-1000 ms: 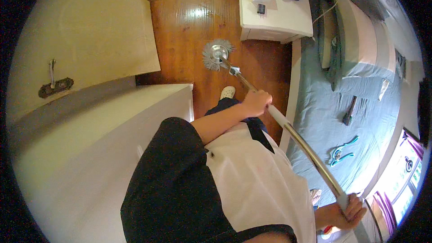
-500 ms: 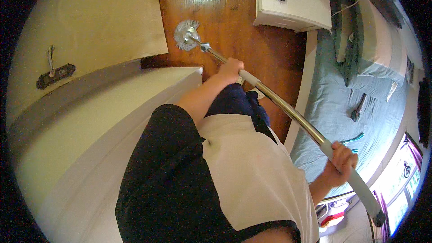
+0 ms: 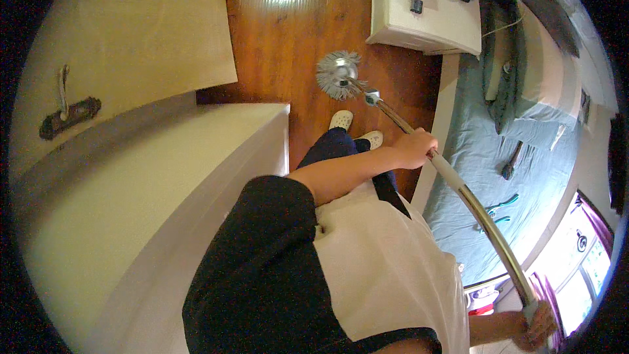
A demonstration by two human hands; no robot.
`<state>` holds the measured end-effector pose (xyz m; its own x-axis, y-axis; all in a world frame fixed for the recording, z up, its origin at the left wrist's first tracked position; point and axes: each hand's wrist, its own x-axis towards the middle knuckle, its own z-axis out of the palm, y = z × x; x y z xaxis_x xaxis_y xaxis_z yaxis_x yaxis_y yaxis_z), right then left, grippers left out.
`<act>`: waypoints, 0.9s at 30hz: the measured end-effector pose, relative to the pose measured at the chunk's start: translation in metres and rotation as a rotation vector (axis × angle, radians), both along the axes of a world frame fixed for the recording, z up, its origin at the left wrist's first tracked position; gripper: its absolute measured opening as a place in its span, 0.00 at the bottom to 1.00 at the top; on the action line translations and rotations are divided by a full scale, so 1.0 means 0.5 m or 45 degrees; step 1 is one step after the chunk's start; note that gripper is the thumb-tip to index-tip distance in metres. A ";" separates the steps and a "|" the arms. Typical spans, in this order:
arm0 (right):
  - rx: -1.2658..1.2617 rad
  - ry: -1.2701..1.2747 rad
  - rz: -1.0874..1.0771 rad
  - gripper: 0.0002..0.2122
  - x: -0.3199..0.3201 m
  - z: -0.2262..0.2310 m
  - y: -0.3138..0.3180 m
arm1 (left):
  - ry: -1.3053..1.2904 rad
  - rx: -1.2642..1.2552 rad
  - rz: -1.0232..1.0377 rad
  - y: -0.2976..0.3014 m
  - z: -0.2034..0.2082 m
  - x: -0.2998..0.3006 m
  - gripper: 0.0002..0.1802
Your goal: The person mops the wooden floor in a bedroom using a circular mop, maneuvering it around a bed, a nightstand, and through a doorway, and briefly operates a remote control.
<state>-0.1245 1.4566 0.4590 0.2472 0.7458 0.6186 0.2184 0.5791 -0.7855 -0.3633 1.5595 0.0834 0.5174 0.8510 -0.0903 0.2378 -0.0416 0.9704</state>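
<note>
I hold a mop [image 3: 488, 223] by its long metal pole, which slants from the floor up to the lower right. My left hand [image 3: 416, 149] is closed round the pole just above a pale grip section. Near the pole's upper end, at the lower right edge of the view, my right hand [image 3: 540, 326] is wrapped round it. The round mop head [image 3: 329, 73], with grey strings and a shiny metal disc, rests on the brown wooden floor [image 3: 275, 33] in front of my pale clogs [image 3: 341, 119].
At the left stand a cream door [image 3: 151, 19] with a dark handle plate and a white low unit [image 3: 164, 157]. A white cabinet [image 3: 406, 29] holds small items. Along the right runs a bed [image 3: 472, 151] with a brush [image 3: 512, 162] and teal-handled tools [image 3: 504, 202] on it.
The mop head has moved right and nearer to my feet. Both hands have travelled right and down with the pole, keeping their hold.
</note>
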 end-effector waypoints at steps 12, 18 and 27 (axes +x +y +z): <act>-0.651 0.670 0.119 0.12 -0.074 -0.246 0.048 | 0.431 0.176 -0.143 0.071 -0.199 -0.191 0.09; -0.555 0.091 -0.941 0.13 0.082 -0.072 -0.106 | 0.183 0.331 -0.429 -0.018 -0.114 0.140 0.06; -0.361 0.520 -0.509 0.09 0.109 0.046 -0.292 | 0.171 0.194 -1.021 -0.076 -0.057 0.475 0.07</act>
